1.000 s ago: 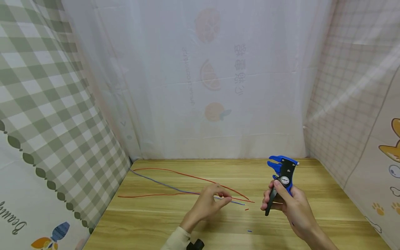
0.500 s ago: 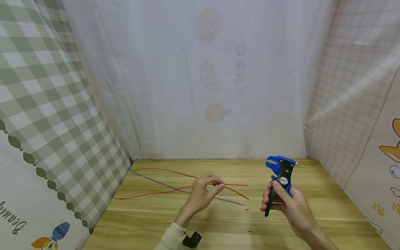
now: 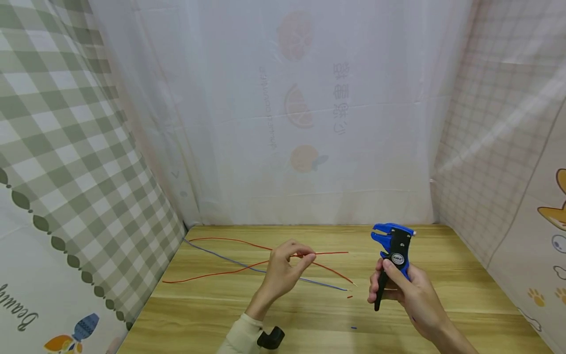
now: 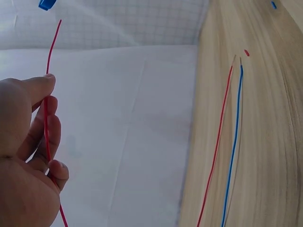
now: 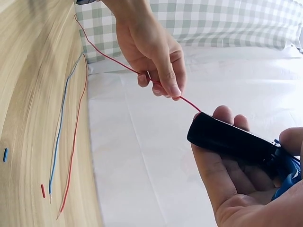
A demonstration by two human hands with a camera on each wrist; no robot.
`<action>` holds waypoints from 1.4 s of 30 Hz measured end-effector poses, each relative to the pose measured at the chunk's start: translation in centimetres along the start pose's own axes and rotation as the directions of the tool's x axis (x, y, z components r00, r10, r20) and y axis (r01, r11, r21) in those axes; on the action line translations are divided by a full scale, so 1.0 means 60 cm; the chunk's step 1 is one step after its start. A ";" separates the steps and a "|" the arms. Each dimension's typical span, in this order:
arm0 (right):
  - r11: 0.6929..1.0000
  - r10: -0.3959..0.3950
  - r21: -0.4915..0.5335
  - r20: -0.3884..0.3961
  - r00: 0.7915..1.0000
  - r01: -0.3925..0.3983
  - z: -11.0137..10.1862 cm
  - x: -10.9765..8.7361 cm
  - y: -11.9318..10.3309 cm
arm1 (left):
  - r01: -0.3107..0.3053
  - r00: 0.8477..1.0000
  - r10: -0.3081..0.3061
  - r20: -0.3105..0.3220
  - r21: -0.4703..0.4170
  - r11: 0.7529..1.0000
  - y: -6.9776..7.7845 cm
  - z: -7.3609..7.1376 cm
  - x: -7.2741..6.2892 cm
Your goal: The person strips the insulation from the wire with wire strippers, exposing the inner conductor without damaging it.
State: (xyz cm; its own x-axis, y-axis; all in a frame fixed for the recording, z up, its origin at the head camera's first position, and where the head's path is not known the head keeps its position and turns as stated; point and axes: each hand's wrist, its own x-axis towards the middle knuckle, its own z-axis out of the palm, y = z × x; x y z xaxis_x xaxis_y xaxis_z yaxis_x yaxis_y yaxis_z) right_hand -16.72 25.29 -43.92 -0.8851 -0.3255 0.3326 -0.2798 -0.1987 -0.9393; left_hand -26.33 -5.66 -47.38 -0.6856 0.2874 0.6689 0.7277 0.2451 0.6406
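My left hand [image 3: 285, 270] pinches a red wire [image 4: 47, 125] between thumb and fingers, above the table. The wire's free tip points right, toward the tool, and its tail trails left to the tabletop. My right hand [image 3: 409, 295] grips a blue-and-black wire stripper [image 3: 395, 246] by its handles, its blue jaws apart and facing left with no wire between them. Below my left hand, a second red wire [image 3: 333, 272] and a blue wire [image 3: 325, 283] lie on the table. Both show bare ends in the left wrist view.
On the wooden tabletop [image 3: 199, 314] lie a short red offcut [image 3: 350, 296] and a short blue offcut [image 3: 353, 328]. A black device [image 3: 271, 338] sits at my left wrist. White cloth [image 3: 247, 206] stands behind the table, with checked cloth [image 3: 128, 172] at the left.
My left hand has lifted the red wire away from the other two, moving back and slightly left. The wire stripper in my right hand has shifted slightly left and tilted a little.
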 end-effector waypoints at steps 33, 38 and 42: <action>0.986 0.168 -0.049 0.189 0.967 -0.162 -0.002 0.002 0.011 | -0.053 0.998 0.053 -0.046 0.002 0.999 0.020 -0.013 0.014; 0.983 0.184 -0.056 0.203 0.962 -0.176 -0.002 0.003 0.013 | -0.060 0.997 0.060 -0.048 -0.004 0.998 0.021 -0.012 0.016; 0.982 0.190 -0.048 0.220 0.957 -0.184 -0.002 0.004 0.013 | -0.074 0.996 0.074 -0.054 0.005 0.997 0.022 -0.011 0.017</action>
State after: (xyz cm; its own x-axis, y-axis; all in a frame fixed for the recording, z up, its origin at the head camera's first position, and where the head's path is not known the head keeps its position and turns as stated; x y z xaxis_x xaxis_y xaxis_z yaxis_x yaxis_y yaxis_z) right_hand -17.19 25.16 -44.61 -0.8185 -0.5523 0.1585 -0.1297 -0.0911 -0.9874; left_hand -26.07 -5.67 -45.57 -0.6298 0.2546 0.7339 0.7766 0.2281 0.5873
